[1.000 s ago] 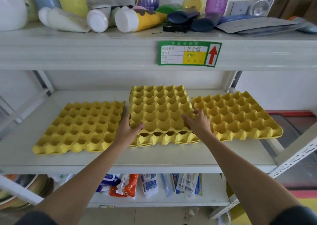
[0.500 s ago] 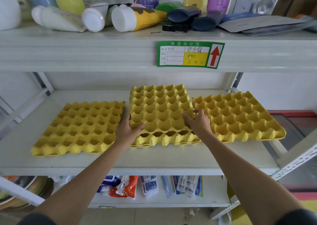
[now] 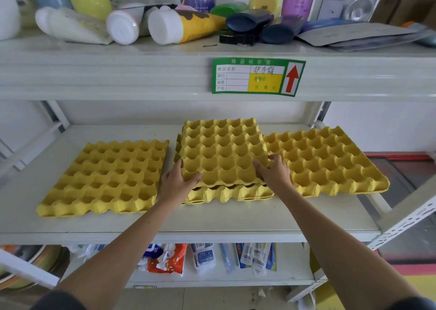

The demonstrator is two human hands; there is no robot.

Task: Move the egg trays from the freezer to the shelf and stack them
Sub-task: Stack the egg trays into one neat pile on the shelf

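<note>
Top egg tray (image 3: 224, 151) sits skewed on centre stack (image 3: 226, 192), mid-shelf (image 3: 212, 217). Left hand (image 3: 175, 182) clamps its near-left corner, right hand (image 3: 274, 171) its near-right edge. Near edge rides high; likely needs squaring, then lowering.

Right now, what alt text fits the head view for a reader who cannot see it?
Both hands, left hand and right hand, grip the near corners of the top egg tray on a middle stack, its front edge raised. Single yellow trays lie to its left and right on the white shelf.
</note>
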